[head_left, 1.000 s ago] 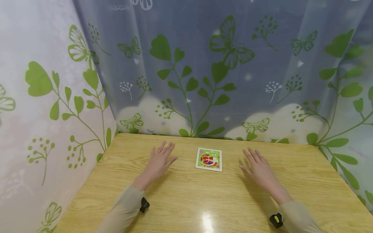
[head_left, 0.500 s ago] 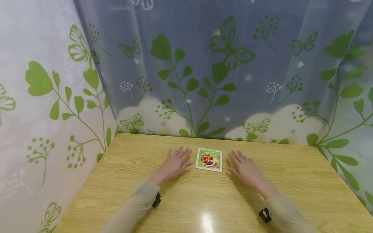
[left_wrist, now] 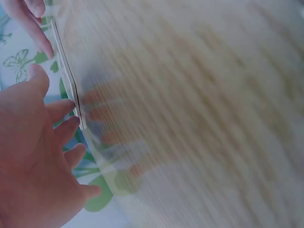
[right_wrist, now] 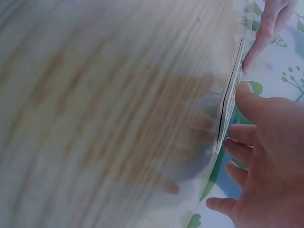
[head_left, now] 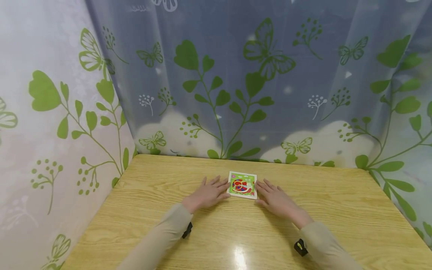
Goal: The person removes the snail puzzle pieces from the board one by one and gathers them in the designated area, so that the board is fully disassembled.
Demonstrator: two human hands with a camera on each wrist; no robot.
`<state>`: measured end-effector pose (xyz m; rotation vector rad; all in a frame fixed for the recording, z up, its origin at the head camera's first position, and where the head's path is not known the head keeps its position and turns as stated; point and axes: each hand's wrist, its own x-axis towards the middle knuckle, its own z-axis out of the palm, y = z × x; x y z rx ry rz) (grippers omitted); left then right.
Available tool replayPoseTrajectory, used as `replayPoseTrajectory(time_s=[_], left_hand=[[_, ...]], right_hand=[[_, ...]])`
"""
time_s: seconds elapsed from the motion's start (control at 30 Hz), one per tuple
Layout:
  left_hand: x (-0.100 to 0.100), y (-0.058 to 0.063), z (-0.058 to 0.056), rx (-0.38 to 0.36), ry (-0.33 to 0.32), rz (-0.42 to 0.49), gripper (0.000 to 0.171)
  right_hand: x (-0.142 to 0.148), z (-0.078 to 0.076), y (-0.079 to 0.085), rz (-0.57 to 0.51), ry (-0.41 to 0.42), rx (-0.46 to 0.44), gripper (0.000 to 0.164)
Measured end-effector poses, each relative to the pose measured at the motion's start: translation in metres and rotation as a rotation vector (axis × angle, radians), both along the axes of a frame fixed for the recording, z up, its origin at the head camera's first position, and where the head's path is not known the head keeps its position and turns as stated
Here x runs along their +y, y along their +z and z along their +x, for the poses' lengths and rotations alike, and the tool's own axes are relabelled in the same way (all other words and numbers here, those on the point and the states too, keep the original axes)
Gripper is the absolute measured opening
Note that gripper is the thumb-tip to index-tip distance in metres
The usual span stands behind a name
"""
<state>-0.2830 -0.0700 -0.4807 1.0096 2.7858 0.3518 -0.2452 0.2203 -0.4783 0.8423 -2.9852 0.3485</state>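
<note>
A thin square picture board (head_left: 242, 185) with a pale frame and a red and blue snail on green lies flat on the table. My left hand (head_left: 207, 194) is at its left edge, fingers extended and fingertips right at the frame. On the opposite side my right hand (head_left: 278, 200) has its fingertips at the right edge, fingers fairly straight. Edge-on in the left wrist view, the board (left_wrist: 69, 76) shows a layered rim close to the fingertips of the left hand (left_wrist: 38, 147). The right wrist view has the board (right_wrist: 230, 97) beside the fingers of the right hand (right_wrist: 273, 152).
The wood-grain table (head_left: 243, 232) reaches back to a patterned curtain (head_left: 216, 75) with leaves and butterflies. Another such curtain (head_left: 67, 142) hangs along the left side. Dark wrist cameras sit under both sleeves.
Both hands have moved inward from either side of the board to its left and right edges. The board has stayed in place.
</note>
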Motion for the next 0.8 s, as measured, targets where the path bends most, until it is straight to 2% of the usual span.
replayPoseTrajectory(time_s=[0.3,0.63,0.8], left_hand=[[0.0025,-0.0006,0.0011,0.015,-0.004,-0.036,0.059],[0.0043,-0.0032,0.0046,0.038,-0.016,-0.055,0.060],[0.0050,-0.0023,0.0078,0.039,-0.011,-0.055,0.061]], right_hand=[[0.0021,0.0006,-0.0037,0.007,0.017,-0.031,0.062],[0.0023,0.0008,-0.0026,-0.022,0.025,-0.066,0.062],[0.0019,0.0031,-0.0003,-0.004,0.024,-0.078,0.062]])
